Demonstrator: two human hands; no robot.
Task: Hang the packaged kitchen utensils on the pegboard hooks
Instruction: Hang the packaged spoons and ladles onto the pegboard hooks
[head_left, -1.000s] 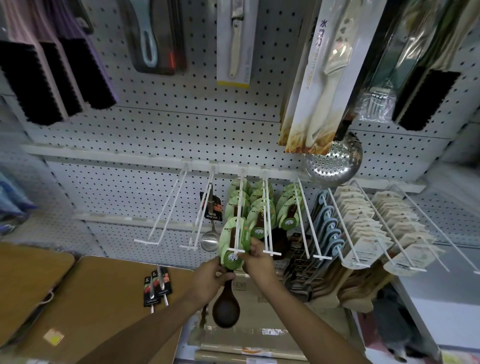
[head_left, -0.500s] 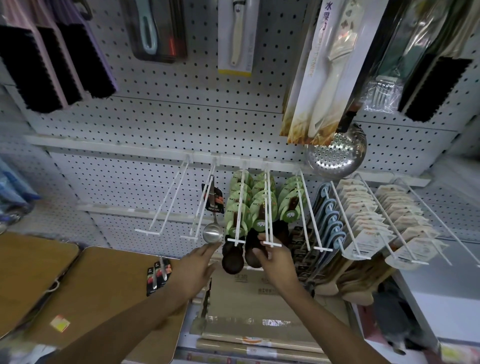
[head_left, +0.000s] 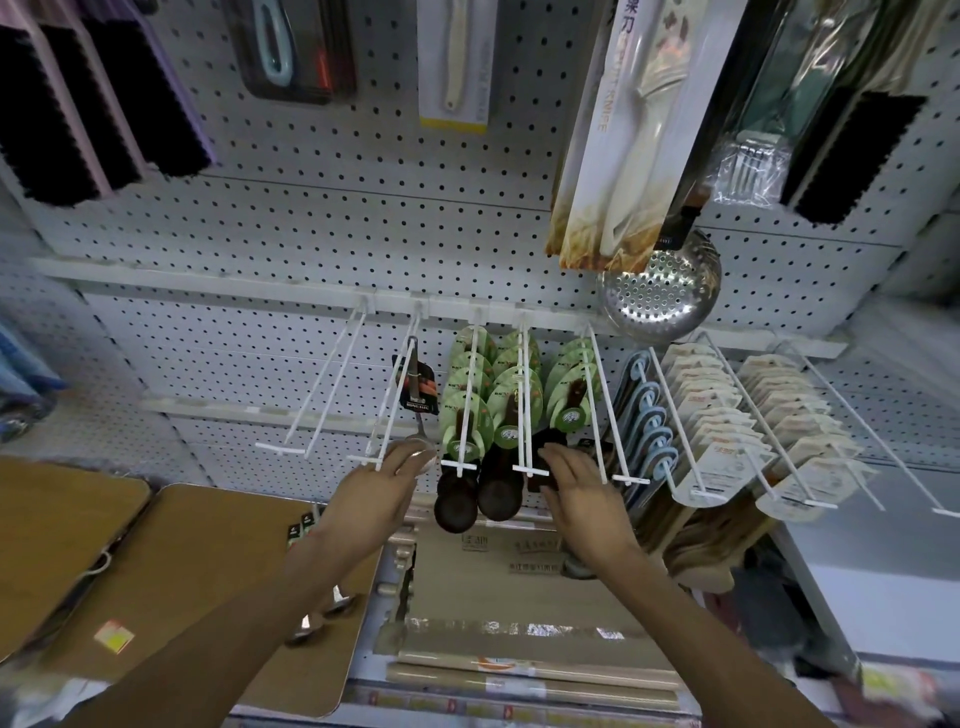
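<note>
Dark wooden spoons with green card labels (head_left: 464, 415) hang in rows on white pegboard hooks (head_left: 470, 395). Their brown bowls (head_left: 456, 501) dangle below the hook tips. One steel ladle with a black label (head_left: 415, 387) hangs alone on the hook to the left. My left hand (head_left: 376, 493) is open, its fingertips at that hook's tip, over the ladle's bowl. My right hand (head_left: 582, 493) is open too, fingers spread just under the third spoon hook, holding nothing. More black-labelled steel utensils (head_left: 306, 525) lie on the brown board below, partly hidden by my left forearm.
An empty double hook (head_left: 322, 395) stands at the far left of the row. Blue-handled tools (head_left: 647, 415) and beige-carded items (head_left: 722, 431) fill hooks to the right. A perforated steel skimmer (head_left: 660, 291) and boxed knives (head_left: 628, 130) hang above. Brown cutting boards (head_left: 171, 566) and flat boxes (head_left: 519, 603) lie below.
Both hands have let go of the green-labelled spoon, which now hangs on its hook. The left hand moved left to the ladle hook and the right hand moved right and opened.
</note>
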